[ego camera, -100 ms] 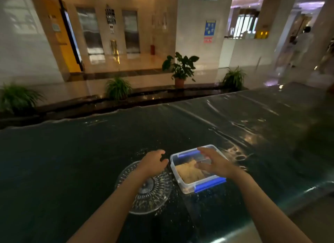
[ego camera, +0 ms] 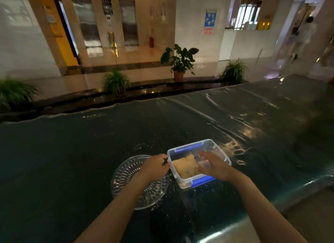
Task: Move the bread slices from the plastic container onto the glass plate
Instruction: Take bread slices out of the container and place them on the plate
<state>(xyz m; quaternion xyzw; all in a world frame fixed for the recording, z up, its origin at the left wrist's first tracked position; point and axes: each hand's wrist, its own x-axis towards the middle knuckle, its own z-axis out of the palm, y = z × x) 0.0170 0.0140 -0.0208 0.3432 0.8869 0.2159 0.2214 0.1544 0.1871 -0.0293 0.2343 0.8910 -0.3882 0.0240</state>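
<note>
I am watching a clear rectangular plastic container with blue clip handles [ego camera: 219, 153] sitting on a dark glossy sheet-covered table [ego camera: 72, 152], its long axis running from the near edge away toward the upper right, with tan, rough-surfaced square bread slices [ego camera: 184, 166] lying flat inside it. The left hand [ego camera: 155, 166] is curling its fingers closed against the container's left rim, while the right hand [ego camera: 214, 166] is reaching in with fingers spread loosely at the bread's right edge, though I cannot tell if it is gripping. A round, ribbed clear glass plate [ego camera: 126, 172] is lying just left of the container, partly covered by the left forearm.

Bread slices [ego camera: 184, 166] in plastic container [ego camera: 219, 151], glass plate [ego camera: 126, 172] just left
</note>
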